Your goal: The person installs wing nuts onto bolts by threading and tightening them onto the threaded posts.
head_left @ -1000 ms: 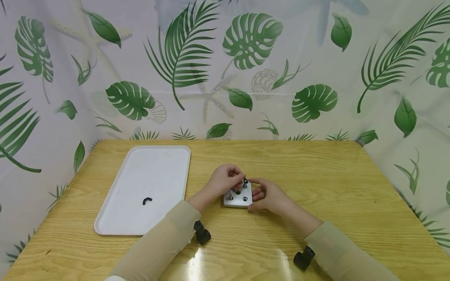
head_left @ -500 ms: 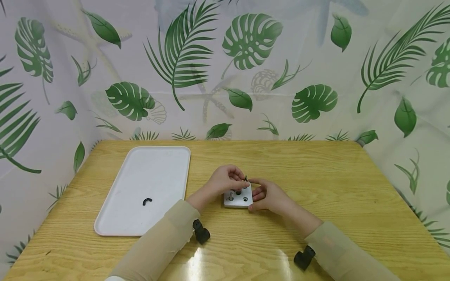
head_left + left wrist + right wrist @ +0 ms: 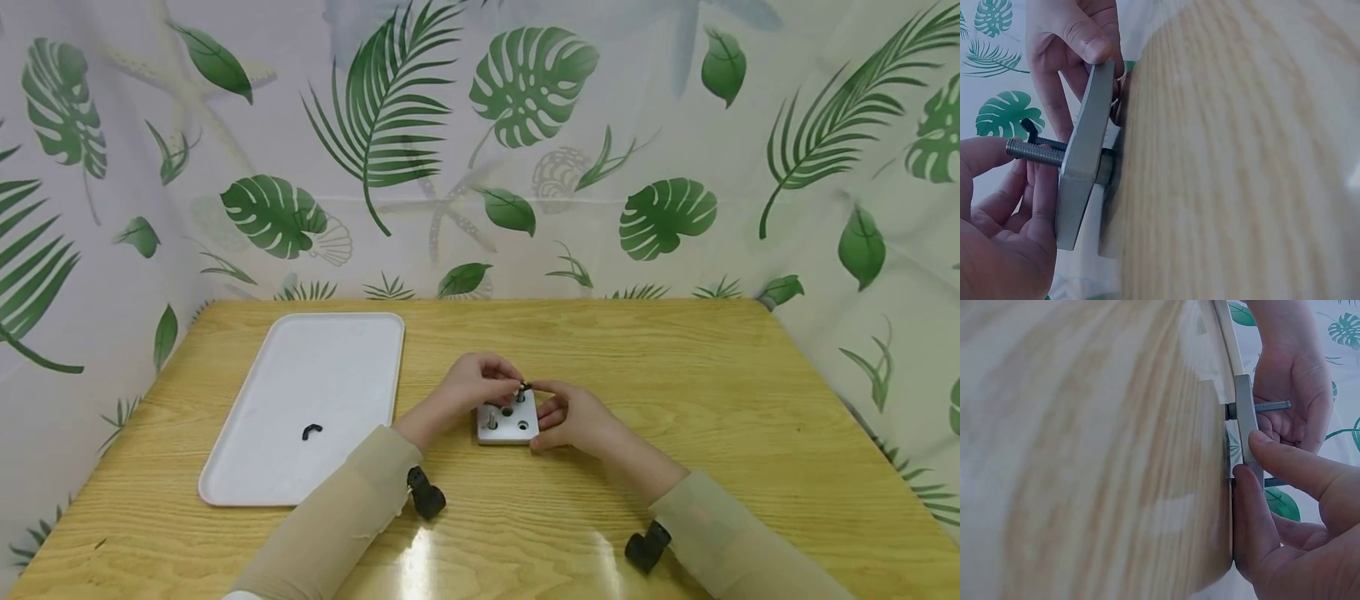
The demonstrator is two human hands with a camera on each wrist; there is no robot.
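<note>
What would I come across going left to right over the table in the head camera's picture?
White tray with a small black curved piece on it → left hand → metal plate → right hand → black device at the right sleeve.

We'd call this a filming/asm. station: wood-top table (image 3: 675,375), leaf-print cloth (image 3: 480,158) hung at back + both sides like a booth, small black cams (image 3: 427,498) at both cuffs, metal plate (image 3: 507,431) w/ bolts. Home vs. lab vs. office: we can't tell.
</note>
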